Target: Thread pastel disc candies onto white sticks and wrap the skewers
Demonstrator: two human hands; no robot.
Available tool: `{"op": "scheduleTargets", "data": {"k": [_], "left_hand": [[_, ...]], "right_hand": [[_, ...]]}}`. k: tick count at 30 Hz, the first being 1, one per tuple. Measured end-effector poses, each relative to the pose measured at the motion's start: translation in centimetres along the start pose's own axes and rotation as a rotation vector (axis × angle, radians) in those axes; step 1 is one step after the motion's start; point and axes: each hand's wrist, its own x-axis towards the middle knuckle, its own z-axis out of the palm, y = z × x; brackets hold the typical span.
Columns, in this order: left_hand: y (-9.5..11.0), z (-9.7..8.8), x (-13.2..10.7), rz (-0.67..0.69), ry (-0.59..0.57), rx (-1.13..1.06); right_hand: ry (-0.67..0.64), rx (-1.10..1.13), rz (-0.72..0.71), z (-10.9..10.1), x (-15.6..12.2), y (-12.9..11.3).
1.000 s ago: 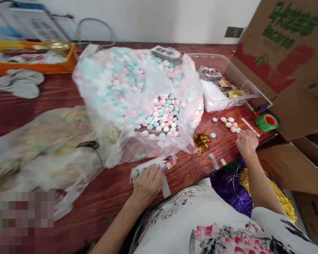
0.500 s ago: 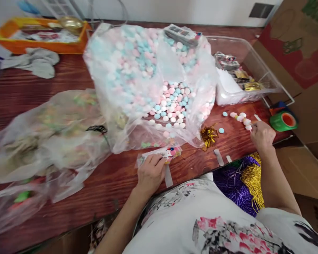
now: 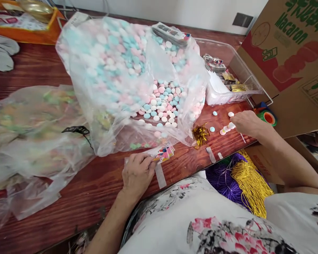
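Observation:
My left hand point(image 3: 136, 173) rests on the red wooden table point(image 3: 42, 70), fingers curled over a small clear packet with a colourful print point(image 3: 163, 153). My right hand point(image 3: 246, 122) is closed over a short row of pink and white round pieces point(image 3: 226, 128) with a thin white stick point(image 3: 242, 137) under it. Loose blue and white pieces point(image 3: 214, 113) lie nearby. A big clear bag point(image 3: 127, 77) full of pastel pink, blue and white round pieces lies open in the middle. A gold tinsel bow point(image 3: 200, 134) sits by the bag's mouth.
A clear plastic tray point(image 3: 228, 56) with packets and gold items stands at the back right, a green tape roll point(image 3: 266, 116) beside it. A Macaron cardboard box point(image 3: 288, 60) fills the right. Crumpled clear bags point(image 3: 34, 137) lie left. Purple and gold tassels point(image 3: 241, 181) hang off the front edge.
My right hand has slid left over the row of round pieces. The left hand stays on the printed packet. The view has swung about.

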Motion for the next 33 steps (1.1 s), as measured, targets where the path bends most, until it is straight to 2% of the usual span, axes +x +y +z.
{"op": "scheduleTargets", "data": {"k": [3, 6, 9, 12, 14, 16, 17, 18, 19, 20, 21, 24, 26, 28, 33], "left_hand": [[-0.3, -0.4, -0.8, 0.044, -0.083, 0.04], [-0.3, -0.6, -1.3, 0.035, -0.1, 0.005], [-0.2, -0.8, -1.2, -0.031, -0.066, -0.117], [-0.6, -1.1, -0.7, -0.143, -0.014, -0.29], [-0.9, -1.4, -0.5, -0.224, 0.032, -0.388], [-1.1, -1.7, -0.4, -0.279, 0.063, -0.47], [-1.1, -1.8, -0.4, -0.296, 0.067, -0.502], [-1.0, -1.9, -0.3, -0.305, 0.065, -0.527], [-0.9, -2.0, -0.3, -0.311, 0.06, -0.544], [-0.6, -2.1, -0.2, -0.312, 0.054, -0.556], [-0.4, -2.1, -0.1, -0.31, 0.052, -0.565], [0.5, -2.3, 0.2, -0.294, 0.077, -0.599], [1.1, -2.6, 0.2, -0.275, 0.105, -0.628], [1.3, -2.8, 0.0, -0.241, 0.127, -0.64], [1.4, -3.0, -0.5, -0.141, 0.104, -0.587]], "right_hand": [[-0.012, 0.009, 0.008, 0.2, 0.4, -0.2], [0.015, 0.051, 0.016, 1.4, 0.4, 0.5], [0.169, 0.158, 0.018, 3.4, -0.1, 2.2], [0.259, 0.205, 0.004, 4.7, -1.8, 4.1], [0.481, 0.374, 0.061, 4.5, -4.1, 4.1], [0.681, 0.536, 0.126, 3.2, -6.6, 2.5], [0.672, 0.72, 0.093, 2.2, -7.6, 1.0], [0.777, 0.887, 0.097, 1.2, -8.3, -0.8], [0.83, 1.02, 0.079, 0.2, -8.5, -2.8], [0.869, 1.109, 0.011, -0.7, -8.3, -4.7], [0.872, 1.117, -0.161, -1.3, -7.7, -6.5], [0.871, 0.991, -0.493, -2.1, -4.8, -10.1], [0.875, 0.886, -0.58, -1.9, -3.2, -11.0], [0.877, 0.795, -0.609, -1.6, -2.5, -11.1], [0.844, 0.692, -0.675, -1.4, -3.2, -9.7]]}}
